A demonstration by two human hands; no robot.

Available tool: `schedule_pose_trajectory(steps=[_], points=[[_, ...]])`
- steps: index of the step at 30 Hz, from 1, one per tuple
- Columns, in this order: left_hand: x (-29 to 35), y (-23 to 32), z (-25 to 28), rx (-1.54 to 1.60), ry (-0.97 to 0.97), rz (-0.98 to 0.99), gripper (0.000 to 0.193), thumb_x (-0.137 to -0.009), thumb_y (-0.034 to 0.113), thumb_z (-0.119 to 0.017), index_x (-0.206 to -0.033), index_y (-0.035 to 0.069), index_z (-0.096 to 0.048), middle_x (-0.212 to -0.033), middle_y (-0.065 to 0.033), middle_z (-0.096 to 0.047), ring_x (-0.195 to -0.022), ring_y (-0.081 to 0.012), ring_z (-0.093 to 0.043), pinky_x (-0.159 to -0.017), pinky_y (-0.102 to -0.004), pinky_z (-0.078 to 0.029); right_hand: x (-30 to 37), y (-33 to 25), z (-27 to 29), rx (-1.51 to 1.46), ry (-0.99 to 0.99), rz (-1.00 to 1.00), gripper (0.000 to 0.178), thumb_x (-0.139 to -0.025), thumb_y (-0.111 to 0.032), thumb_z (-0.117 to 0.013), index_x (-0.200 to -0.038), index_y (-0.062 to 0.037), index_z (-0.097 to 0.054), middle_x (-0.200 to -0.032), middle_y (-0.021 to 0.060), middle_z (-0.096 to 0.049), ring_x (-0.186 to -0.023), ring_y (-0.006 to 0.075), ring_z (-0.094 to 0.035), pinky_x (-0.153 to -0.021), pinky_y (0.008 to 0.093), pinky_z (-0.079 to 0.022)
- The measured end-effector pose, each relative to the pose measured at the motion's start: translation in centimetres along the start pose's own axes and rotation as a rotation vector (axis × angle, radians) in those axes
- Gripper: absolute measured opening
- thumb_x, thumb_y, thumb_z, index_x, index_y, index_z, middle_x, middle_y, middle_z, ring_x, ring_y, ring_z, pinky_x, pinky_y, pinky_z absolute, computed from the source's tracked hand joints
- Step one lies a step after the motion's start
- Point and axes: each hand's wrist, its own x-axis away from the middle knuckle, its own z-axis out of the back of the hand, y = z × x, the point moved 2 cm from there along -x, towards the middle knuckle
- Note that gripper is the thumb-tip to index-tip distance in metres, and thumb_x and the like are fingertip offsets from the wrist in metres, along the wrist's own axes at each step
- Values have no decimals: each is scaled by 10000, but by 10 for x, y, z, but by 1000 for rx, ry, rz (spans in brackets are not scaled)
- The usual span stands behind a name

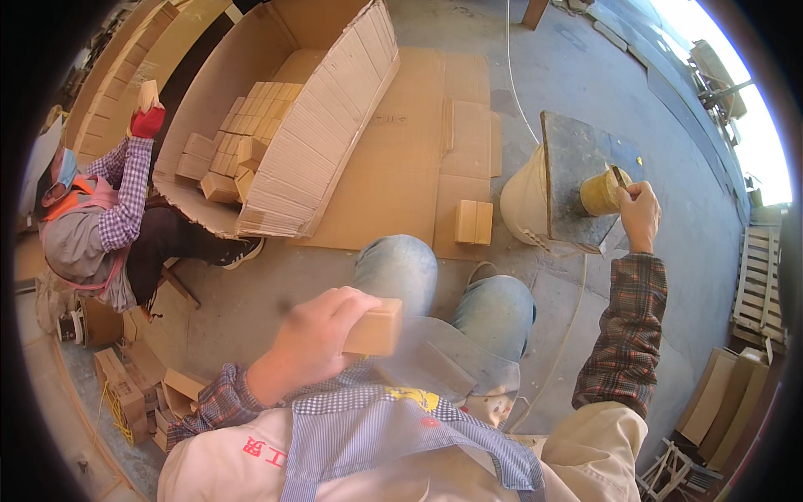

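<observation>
Grey floor (pixel 694 276), left fingers (pixel 350 308) gripping block (pixel 376 329), right fingers (pixel 641 194) pinching tool (pixel 618 175) at yellow tub (pixel 597 197)

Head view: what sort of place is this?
Probably a workshop or small factory floor: a large open cardboard box of wood-coloured blocks, a seated co-worker holding another block, and what looks like a slatted pallet at right.

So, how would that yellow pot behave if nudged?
The yellow pot would probably slide at first, since the dark board beneath looks flat. If tipped, its round wall suggests it could roll. Its contents don't show clearly, so weight is uncertain.
</observation>
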Motion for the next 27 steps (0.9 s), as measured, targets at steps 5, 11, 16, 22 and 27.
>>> schedule_pose_trajectory(steps=[5,11,16,22,27], points=[[1,-5,4,26,1,-15,644,-666,57,-883,-1247,96,-607,-1162,-117,-683,-1065,-347,-688,-863,-430,-589,113,-83,13,-930,-242,128,162,-971,25,-650,-1127,-6,-618,-881,43,-668,-724,89,-595,-669,246,-494],[4,-10,6,43,-29,-30,578,-725,67,-830,-1261,101,-615,-1186,-115,-674,-1089,-355,-673,-876,-441,-575,252,-178,15,-982,-641,464,231,-890,108,-631,-1082,25,-730,-933,104,-744,-807,173,-686,-728,290,-545],[9,-14,7,16,-22,-70,635,-675,44,-861,-1262,83,-620,-1214,-102,-682,-1105,-336,-681,-907,-424,-588,262,-196,14,-908,-637,533,232,-818,93,-730,-1020,-7,-788,-938,119,-745,-836,229,-711,-761,318,-557],[10,-14,5,50,8,-88,601,-734,52,-800,-1299,126,-608,-1180,-77,-662,-1085,-323,-668,-847,-432,-574,260,-195,8,-933,-734,499,238,-813,110,-719,-1011,-3,-787,-942,119,-743,-840,224,-706,-746,316,-543],[9,-15,5,53,8,-93,620,-729,47,-803,-1310,131,-606,-1173,-70,-659,-1078,-313,-669,-845,-427,-574,260,-197,5,-934,-753,506,232,-809,113,-721,-1003,2,-786,-946,122,-742,-851,224,-704,-749,314,-538]])
